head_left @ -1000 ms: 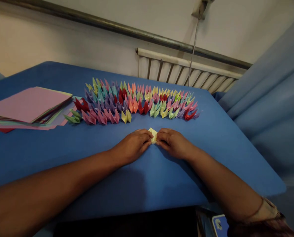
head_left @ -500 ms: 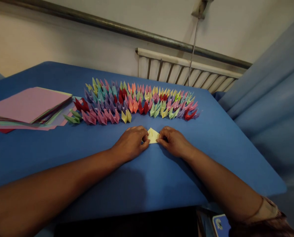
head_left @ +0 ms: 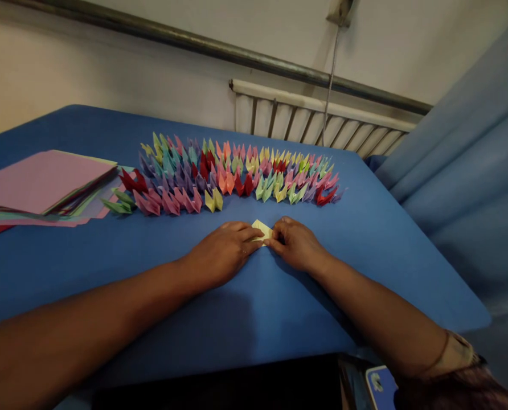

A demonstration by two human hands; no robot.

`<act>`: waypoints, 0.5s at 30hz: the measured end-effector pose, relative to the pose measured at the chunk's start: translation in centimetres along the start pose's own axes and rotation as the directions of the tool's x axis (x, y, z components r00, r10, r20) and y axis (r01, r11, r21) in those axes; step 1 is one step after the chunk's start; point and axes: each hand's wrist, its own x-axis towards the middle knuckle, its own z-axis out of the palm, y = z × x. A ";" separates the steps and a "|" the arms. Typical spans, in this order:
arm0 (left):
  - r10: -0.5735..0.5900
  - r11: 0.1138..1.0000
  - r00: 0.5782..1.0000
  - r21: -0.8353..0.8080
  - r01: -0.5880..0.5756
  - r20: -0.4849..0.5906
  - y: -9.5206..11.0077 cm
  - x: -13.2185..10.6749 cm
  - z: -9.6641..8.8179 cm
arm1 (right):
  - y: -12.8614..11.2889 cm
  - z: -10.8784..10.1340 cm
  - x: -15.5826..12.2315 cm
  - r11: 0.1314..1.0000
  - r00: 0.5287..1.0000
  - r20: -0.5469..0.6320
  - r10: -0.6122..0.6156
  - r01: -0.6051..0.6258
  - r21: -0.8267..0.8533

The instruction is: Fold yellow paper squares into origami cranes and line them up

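Note:
A small pale yellow folded paper piece (head_left: 262, 229) lies on the blue table (head_left: 254, 307) in front of me. My left hand (head_left: 222, 253) rests flat beside it, fingers pressing on its left edge. My right hand (head_left: 295, 244) pinches its right edge with curled fingers. Just beyond the hands stand rows of several small folded paper pieces (head_left: 232, 171) in many colours.
A stack of coloured paper sheets (head_left: 44, 185) lies at the left of the table. A radiator (head_left: 318, 122) and a pipe run along the wall behind. A blue curtain (head_left: 463, 154) hangs at the right. A phone-like object (head_left: 380, 384) shows below the table's near edge.
Both hands have closed in on the yellow piece again, covering more of it. The view has shifted slightly to the right.

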 end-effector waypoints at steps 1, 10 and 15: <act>0.006 1.000 1.000 0.009 -0.006 0.004 0.0 -0.1 -0.1 | 0.0 0.0 0.0 1.000 1.000 -0.002 0.003 -0.003 0.000; -0.004 0.998 0.999 0.060 0.001 0.043 0.4 -0.9 -1.1 | 0.0 0.0 0.0 0.998 0.999 -0.002 0.038 -0.038 -0.048; -0.022 0.995 0.997 0.095 0.015 0.079 0.8 -0.7 -1.1 | 0.0 0.1 -0.1 0.995 0.999 -0.023 0.046 -0.048 -0.084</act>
